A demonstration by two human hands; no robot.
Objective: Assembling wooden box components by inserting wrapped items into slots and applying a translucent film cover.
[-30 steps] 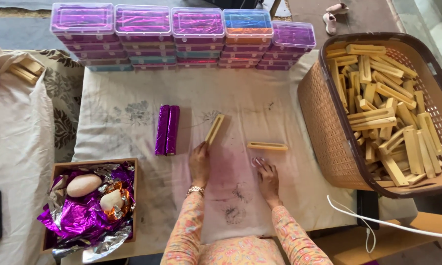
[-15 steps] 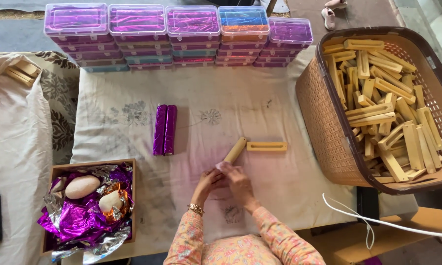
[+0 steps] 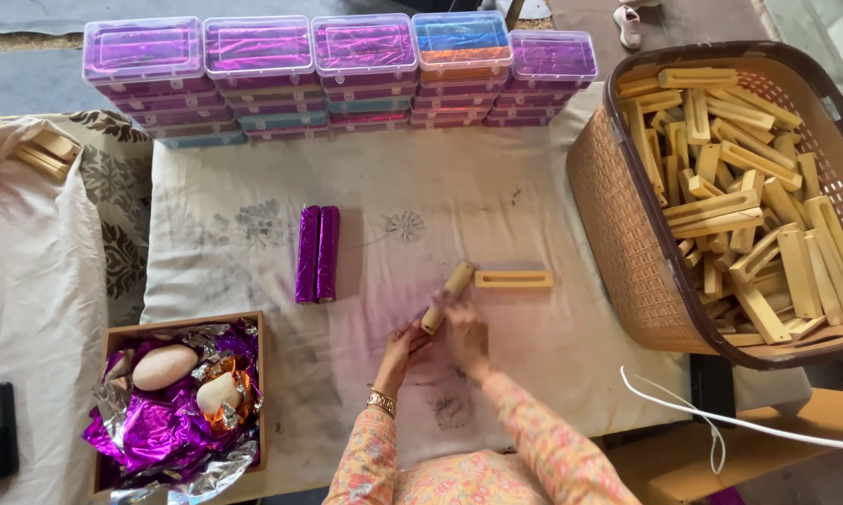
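Both my hands are closed around the near end of a pale wooden stick (image 3: 445,297), which lies tilted on the cream cloth (image 3: 552,346). My left hand (image 3: 404,346) grips it from below, fingers curled on it; my right hand (image 3: 465,323) wraps over it from the other side. The stick's far end points towards a slotted wooden piece (image 3: 513,279) just beside it. Left of the stick lie two purple foil-wrapped sticks (image 3: 317,253). Right of it, well apart, stands a brown basket (image 3: 618,234) of wooden pieces.
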